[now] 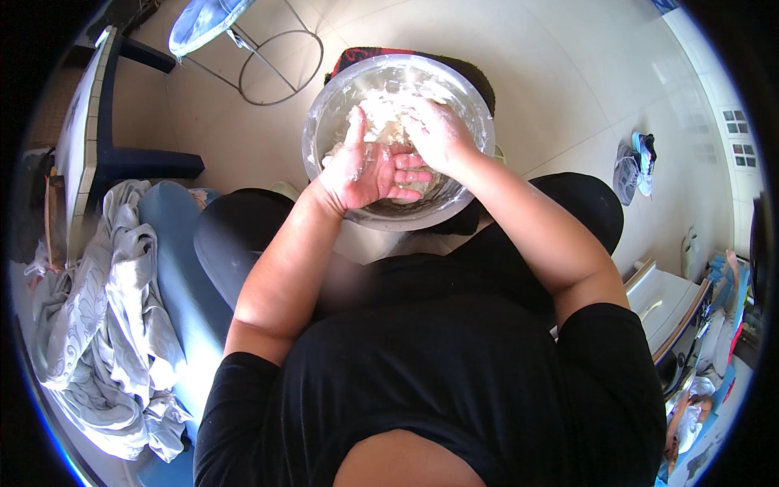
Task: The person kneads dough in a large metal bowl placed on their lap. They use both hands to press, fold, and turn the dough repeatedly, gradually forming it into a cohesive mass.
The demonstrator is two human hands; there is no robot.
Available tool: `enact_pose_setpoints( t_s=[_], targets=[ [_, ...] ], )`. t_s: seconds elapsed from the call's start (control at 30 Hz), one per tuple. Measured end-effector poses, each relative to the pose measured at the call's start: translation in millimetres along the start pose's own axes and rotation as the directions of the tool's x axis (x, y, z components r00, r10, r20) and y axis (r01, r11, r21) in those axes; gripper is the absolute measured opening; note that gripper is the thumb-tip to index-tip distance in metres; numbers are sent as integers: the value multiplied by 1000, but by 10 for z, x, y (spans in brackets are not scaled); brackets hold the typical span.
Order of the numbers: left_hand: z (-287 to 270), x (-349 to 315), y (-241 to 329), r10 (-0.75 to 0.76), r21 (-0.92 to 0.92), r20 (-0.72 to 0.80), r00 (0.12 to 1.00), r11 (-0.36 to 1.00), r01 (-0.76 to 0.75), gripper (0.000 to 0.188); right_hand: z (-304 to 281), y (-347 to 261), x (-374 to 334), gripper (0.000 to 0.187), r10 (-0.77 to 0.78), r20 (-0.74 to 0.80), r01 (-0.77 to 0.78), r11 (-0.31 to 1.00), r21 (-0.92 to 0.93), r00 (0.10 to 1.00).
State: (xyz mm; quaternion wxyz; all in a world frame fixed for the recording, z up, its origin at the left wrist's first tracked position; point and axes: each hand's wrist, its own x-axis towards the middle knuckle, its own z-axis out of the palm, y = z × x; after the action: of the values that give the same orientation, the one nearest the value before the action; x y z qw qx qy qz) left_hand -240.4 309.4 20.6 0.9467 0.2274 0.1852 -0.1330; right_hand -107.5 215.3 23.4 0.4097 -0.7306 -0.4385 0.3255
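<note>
A wide metal bowl [324, 105] is in front of me, between my knees. Inside it lies a pale, crumbly, floury dough [385, 114], with smears of it on the bowl's wall. My left hand [377, 170] is over the near left part of the bowl, palm turned up and fingers stretched out to the right, white residue on the skin. It holds nothing. From the right, my right hand [438, 134] reaches in over the dough, back of the hand up, its floury fingers extended toward the left. Part of the dough is hidden beneath both hands.
Under the bowl is a support with a red and black cover [349, 57]. A blue stool [203, 24] with a metal ring base stands far left. Grey cloth [114, 325] lies by a blue seat [187, 276] beside a table [85, 138]. Shoes [645, 162] are at right.
</note>
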Motion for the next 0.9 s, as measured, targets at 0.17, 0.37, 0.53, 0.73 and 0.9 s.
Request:
enact_pose_setpoints(
  t_s=[0.17,0.37,0.53,0.73,0.9],
  targets=[
    [121,-13,-18,2,43,22,1000,999,-2,103,326,111,-8,23,-260,-6,257,949,185,966],
    [59,-57,63,37,23,39,999,999,-38,105,37,127,80,19,333,318,-457,721,521,888],
    [49,-169,155,144,61,-6,990,988,-143,103,-118,249,140,18,-139,52,148,898,-415,989],
    [64,-32,-17,162,281,-59,985,950,-139,76,77,-203,-94,25,63,141,-144,710,689,988],
    [-33,-38,-15,313,201,-102,944,936,-289,56,41,-137,-26,28,-48,294,-208,600,773,955]
  ],
)
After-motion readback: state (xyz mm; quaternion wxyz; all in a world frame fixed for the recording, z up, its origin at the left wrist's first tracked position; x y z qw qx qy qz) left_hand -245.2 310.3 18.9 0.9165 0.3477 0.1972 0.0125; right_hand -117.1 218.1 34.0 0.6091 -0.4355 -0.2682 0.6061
